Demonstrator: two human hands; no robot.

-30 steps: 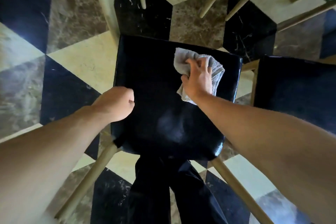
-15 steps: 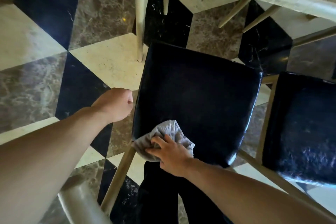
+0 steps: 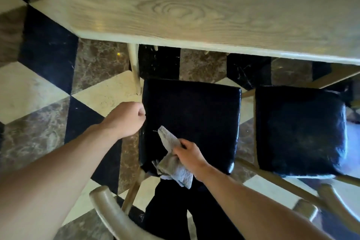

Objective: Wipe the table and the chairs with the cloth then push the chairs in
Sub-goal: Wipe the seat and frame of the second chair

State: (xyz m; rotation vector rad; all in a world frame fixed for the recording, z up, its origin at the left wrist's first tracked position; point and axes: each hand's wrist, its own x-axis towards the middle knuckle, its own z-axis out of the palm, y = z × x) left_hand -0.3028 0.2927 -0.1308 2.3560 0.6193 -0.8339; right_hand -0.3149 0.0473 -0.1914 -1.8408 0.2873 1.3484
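Note:
A chair with a glossy black seat [image 3: 194,115] stands in front of me, a gap away from the pale wooden table [image 3: 214,9]. My right hand [image 3: 190,155] is shut on a grey cloth [image 3: 171,160], bunched and hanging over the seat's near left corner. My left hand [image 3: 127,118] is a closed fist touching the seat's left edge, holding nothing I can see. The chair's pale curved backrest [image 3: 109,212] shows at the bottom left.
A second black-seated chair [image 3: 300,134] stands to the right, its wooden frame [image 3: 331,198] reaching toward me. A table leg [image 3: 135,70] comes down just beyond the first seat's far left corner. Black, brown and cream marble tiles [image 3: 35,91] cover the floor.
The right hand swept the cloth from the seat's far side to its near left corner, then lifted it bunched. My view rose, bringing the tabletop in. The left fist stayed at the seat's edge.

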